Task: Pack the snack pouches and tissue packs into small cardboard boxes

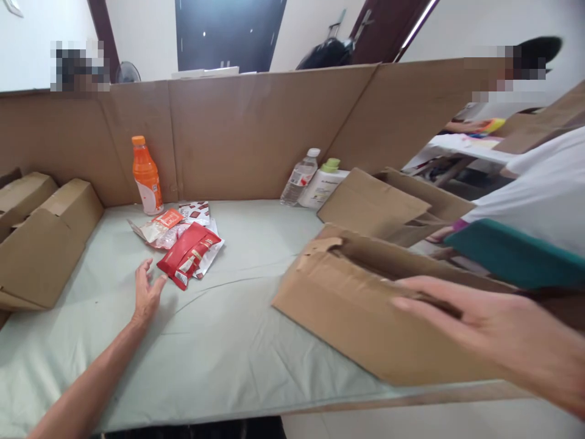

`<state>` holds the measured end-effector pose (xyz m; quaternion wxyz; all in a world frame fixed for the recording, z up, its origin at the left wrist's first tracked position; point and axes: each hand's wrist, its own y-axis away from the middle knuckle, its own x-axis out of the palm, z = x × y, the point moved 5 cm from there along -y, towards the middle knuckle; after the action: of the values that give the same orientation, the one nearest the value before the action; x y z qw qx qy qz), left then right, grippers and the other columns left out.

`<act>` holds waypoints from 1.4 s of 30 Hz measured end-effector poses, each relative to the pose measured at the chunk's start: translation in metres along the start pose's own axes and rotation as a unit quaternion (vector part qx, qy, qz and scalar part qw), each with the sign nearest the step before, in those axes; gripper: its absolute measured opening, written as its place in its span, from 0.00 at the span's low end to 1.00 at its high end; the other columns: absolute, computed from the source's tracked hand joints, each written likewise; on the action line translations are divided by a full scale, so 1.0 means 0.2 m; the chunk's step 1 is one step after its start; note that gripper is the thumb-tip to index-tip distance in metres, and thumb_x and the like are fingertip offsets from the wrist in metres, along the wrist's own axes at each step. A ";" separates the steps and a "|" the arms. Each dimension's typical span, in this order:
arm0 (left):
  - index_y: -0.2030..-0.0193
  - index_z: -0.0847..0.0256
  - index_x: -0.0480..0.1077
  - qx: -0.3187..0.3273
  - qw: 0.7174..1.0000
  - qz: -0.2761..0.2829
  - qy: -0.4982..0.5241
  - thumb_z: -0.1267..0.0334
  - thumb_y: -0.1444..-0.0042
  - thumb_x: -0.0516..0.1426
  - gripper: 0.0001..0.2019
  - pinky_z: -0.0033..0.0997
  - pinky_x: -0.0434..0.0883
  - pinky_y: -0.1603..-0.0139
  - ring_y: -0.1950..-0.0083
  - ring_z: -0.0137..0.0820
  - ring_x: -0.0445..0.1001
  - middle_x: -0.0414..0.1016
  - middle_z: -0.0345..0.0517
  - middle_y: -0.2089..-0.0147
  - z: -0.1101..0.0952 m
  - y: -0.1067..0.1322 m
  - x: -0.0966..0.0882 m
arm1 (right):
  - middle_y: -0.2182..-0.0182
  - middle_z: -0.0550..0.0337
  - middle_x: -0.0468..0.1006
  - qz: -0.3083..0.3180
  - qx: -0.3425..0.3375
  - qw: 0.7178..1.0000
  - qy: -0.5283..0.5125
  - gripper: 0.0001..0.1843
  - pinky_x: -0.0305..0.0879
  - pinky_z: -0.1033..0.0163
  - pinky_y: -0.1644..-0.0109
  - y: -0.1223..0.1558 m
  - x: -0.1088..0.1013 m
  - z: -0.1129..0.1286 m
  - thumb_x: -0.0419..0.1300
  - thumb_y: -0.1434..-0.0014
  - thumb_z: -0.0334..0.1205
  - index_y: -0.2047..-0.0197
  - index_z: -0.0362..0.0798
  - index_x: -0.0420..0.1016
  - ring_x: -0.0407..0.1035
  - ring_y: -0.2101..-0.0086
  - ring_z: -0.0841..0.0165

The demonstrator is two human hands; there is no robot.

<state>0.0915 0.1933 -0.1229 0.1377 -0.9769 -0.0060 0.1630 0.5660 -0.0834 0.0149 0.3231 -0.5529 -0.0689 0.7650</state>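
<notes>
- My empty left hand (147, 297), fingers parted, likely reaches for the red packet (189, 249); grasping needs them closed
- My right hand (487, 317) meets the cardboard box (347, 305); grip unclear

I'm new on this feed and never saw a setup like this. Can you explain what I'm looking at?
There's no robot here: the two bare hands belong to the person wearing the camera. This single picture is taken from their head, looking forward and down.

The surface is a table under a pale green cloth, with a cardboard screen behind. On it are an orange bottle, a red packet lying with other packets, a clear bottle and a white bottle. Cardboard boxes stand at both sides.

The left hand is open beside the red packet, holding nothing. The right hand is at the rim of the nearest box; blur hides whether it grips.
</notes>
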 end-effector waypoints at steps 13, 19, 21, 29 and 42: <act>0.20 0.51 0.38 0.136 0.933 0.331 0.039 0.31 0.51 0.65 0.61 0.65 0.46 0.23 0.20 0.61 0.41 0.39 0.59 0.19 -0.34 0.46 -0.21 | 0.72 0.60 0.80 0.188 -0.385 0.891 -0.147 0.17 0.65 0.63 0.68 0.23 0.20 1.32 0.49 0.28 0.31 0.62 0.49 0.77 0.73 0.73 0.69; 0.20 0.50 0.30 0.088 0.912 0.377 0.136 0.35 0.54 0.70 0.67 0.60 0.52 0.23 0.20 0.60 0.44 0.38 0.57 0.19 -0.30 0.50 -0.15 | 0.74 0.60 0.77 0.209 -0.401 0.872 -0.187 0.17 0.66 0.62 0.68 0.28 0.20 1.38 0.49 0.28 0.29 0.58 0.46 0.79 0.71 0.74 0.68; 0.20 0.51 0.31 0.099 0.913 0.374 0.128 0.40 0.53 0.71 0.66 0.59 0.52 0.23 0.21 0.60 0.46 0.41 0.58 0.19 -0.31 0.49 -0.13 | 0.72 0.58 0.80 0.204 -0.389 0.877 -0.197 0.17 0.69 0.62 0.66 0.28 0.18 1.36 0.49 0.28 0.31 0.57 0.47 0.80 0.74 0.72 0.68; 0.20 0.50 0.33 0.094 0.933 0.345 0.033 0.49 0.49 0.67 0.59 0.62 0.47 0.22 0.20 0.60 0.45 0.41 0.54 0.18 -0.30 0.52 -0.29 | 0.68 0.62 0.85 0.064 -0.164 0.915 -0.362 0.08 0.78 0.64 0.61 0.04 0.12 1.02 0.61 0.32 0.39 0.59 0.56 0.84 0.80 0.67 0.67; 0.20 0.44 0.30 -0.017 0.949 0.315 0.002 0.25 0.54 0.61 0.64 0.66 0.47 0.23 0.20 0.64 0.38 0.33 0.47 0.17 -0.18 0.67 -0.61 | 0.65 0.52 0.85 0.344 0.276 0.745 -0.500 0.06 0.69 0.69 0.76 -0.07 1.34 0.98 0.65 0.38 0.38 0.65 0.45 0.79 0.76 0.73 0.70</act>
<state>-0.0163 0.0476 -0.0881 0.0625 -0.9315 0.2997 0.1964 0.3482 0.1291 -0.1185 0.0955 0.0358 0.1881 0.9768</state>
